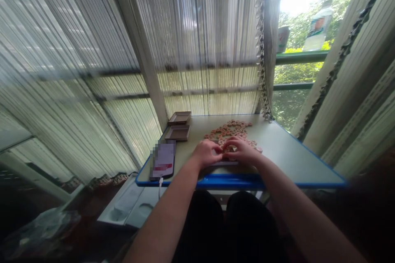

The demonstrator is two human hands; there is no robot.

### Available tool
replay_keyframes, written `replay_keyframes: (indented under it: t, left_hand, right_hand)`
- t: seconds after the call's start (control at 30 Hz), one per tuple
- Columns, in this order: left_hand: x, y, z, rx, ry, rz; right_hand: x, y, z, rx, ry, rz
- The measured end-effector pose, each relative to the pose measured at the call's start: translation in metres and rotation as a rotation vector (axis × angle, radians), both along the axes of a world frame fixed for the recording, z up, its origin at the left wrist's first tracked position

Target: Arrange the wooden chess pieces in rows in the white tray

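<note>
My left hand (207, 153) and my right hand (243, 150) meet near the front of the table, fingers curved inward. Between the fingertips and thumbs is a small group of round wooden game pieces (228, 150), gripped from both sides; the fingers partly cover them. Beneath the hands lies a flat, light-edged item (222, 163), mostly hidden, so its kind is unclear. Just beyond, many more loose round wooden pieces (230, 129) are spread in a patch, some showing marks on their faces. One piece (259, 149) lies by my right wrist.
The pale table (293, 156) has a blue edge. Two shallow open boxes (178, 132) sit at its back left, with a phone (165, 160) and its white cable (160, 185) nearer. Below left is a white open box (123, 205). Curtains (210, 49) hang behind; a bottle (317, 28) stands by the window.
</note>
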State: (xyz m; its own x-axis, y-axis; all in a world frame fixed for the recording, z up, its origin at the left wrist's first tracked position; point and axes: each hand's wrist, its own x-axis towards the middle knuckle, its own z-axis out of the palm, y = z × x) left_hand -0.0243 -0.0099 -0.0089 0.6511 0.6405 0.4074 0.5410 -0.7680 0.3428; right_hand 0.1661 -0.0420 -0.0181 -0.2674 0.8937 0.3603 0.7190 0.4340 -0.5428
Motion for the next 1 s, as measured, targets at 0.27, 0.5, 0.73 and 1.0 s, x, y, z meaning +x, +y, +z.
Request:
replay_keyframes:
  t: [0.27, 0.5, 0.73, 1.0]
  left_hand:
    - [0.0014, 0.0005, -0.0011, -0.034, 0.014, 0.008]
    - [0.0019, 0.0011, -0.0012, -0.022, 0.014, 0.008]
    - [0.0020, 0.0005, -0.0016, -0.037, -0.004, 0.029]
    - [0.0017, 0.0024, -0.0041, -0.011, -0.016, 0.010]
  right_hand:
    - [-0.0001, 0.0000, -0.0008, -0.010, -0.001, 0.001]
    - [0.0007, 0.0007, -0.0013, 0.009, -0.047, 0.010]
    - [-0.0002, 0.0013, -0.0018, 0.031, -0.045, 0.007]
    - [0.0000, 0.0012, -0.0018, 0.026, -0.042, 0.003]
